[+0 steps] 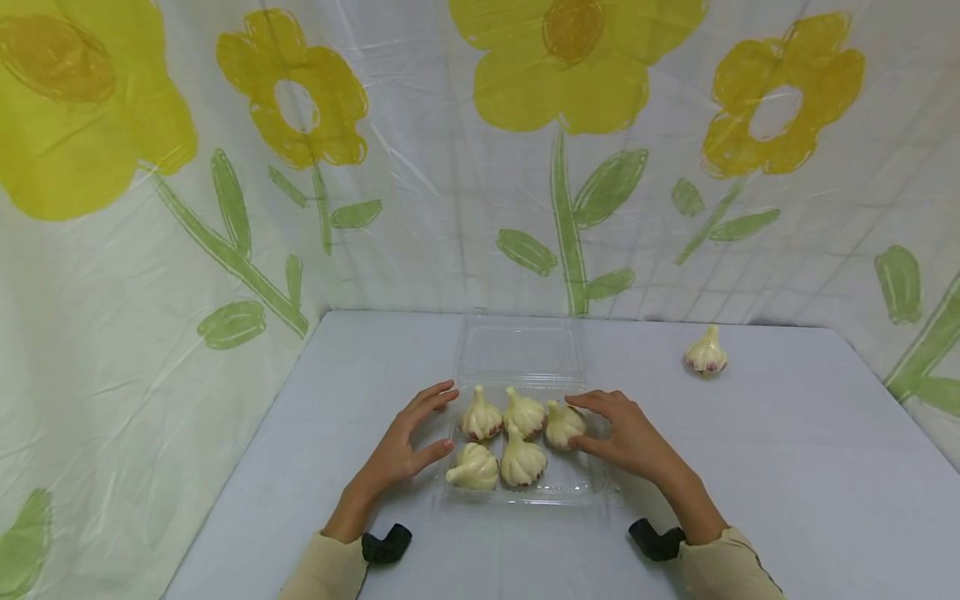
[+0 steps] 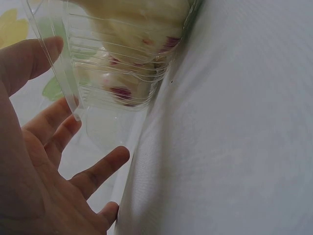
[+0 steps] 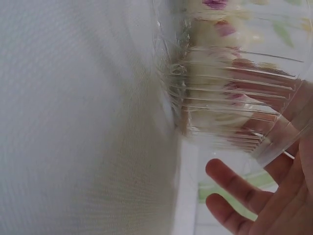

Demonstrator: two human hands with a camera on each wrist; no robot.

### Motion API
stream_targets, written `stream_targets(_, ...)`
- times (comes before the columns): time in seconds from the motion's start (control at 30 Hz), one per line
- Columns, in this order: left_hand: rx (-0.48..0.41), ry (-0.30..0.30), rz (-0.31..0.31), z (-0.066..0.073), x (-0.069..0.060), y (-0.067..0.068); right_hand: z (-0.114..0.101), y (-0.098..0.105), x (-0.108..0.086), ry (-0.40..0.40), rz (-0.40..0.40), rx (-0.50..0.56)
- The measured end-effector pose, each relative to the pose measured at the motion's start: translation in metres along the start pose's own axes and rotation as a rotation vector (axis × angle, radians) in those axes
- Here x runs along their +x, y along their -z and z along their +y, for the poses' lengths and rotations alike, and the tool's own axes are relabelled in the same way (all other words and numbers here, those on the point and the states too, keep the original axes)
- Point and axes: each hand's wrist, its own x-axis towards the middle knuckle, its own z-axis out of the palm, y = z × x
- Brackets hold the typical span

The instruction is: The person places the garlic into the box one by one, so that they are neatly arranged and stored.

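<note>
An open clear plastic box [image 1: 558, 493] holds several garlic bulbs: three in a back row, two in front, including one lying on its side [image 1: 474, 467]. My right hand [image 1: 633, 437] reaches over the box's right wall, thumb and index finger pinching the back-right bulb [image 1: 564, 425]. Through the ribbed wall [image 3: 234, 93] in the right wrist view, some of those fingers show beside a bulb; two others spread outside it. At the left wall my left hand [image 1: 397, 450] has its fingers spread. In the left wrist view, that hand [image 2: 44, 161] is by the box rim [image 2: 63, 83], holding no bulb.
The box's clear lid [image 1: 521, 346] lies folded back behind it. Another garlic bulb [image 1: 706, 352] sits on the white table [image 1: 795, 467] at the back right. Behind the table hangs a flowered curtain [image 1: 435, 208].
</note>
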Motion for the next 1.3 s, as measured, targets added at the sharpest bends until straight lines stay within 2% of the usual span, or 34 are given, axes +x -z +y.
stream_targets(0.6, -0.004, 0.005, -0.001, 0.002, 0.0, 0.001, 0.0, 0.009, -0.001, -0.018, -0.033, 0.086)
stream_targets(0.77, -0.004, 0.004, -0.003, 0.002, 0.0, 0.001, 0.001, 0.012, -0.002, -0.012, -0.021, 0.099)
stream_targets(1.03, -0.001, -0.002, -0.004, 0.001, 0.001, 0.001, 0.008, 0.024, -0.002, -0.075, 0.081, 0.169)
stream_targets(1.3, -0.001, -0.004, -0.004, -0.001, 0.0, 0.001, 0.018, 0.034, -0.003, -0.163, 0.227, 0.132)
